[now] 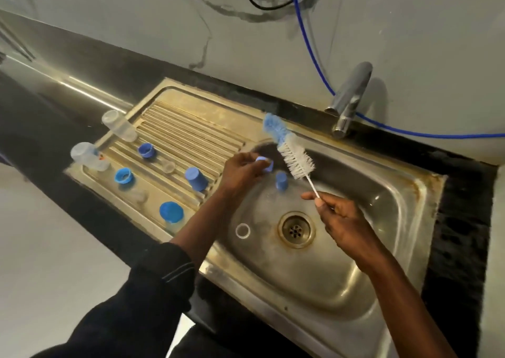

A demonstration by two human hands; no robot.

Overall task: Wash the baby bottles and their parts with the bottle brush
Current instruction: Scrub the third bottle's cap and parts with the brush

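Note:
My left hand (241,170) pinches a small blue bottle ring (264,163) over the left rim of the steel sink (396,221). My right hand (337,215) grips the thin white handle of the bottle brush (293,158), whose white bristles and blue sponge tip point up and left, just right of the ring. A blue cap (281,182) lies on the sink's slope. On the drainboard (188,136) stand two clear bottles (119,125) (86,155), a blue cap (196,178), blue rings (146,150) (123,176), a blue lid (171,212) and a clear teat (168,165).
A white ring (242,231) lies in the basin beside the drain (296,229). A chrome tap (349,101) stands at the back right, with a blue hose (314,51) running along the marble wall. Black countertop (54,103) surrounds the sink.

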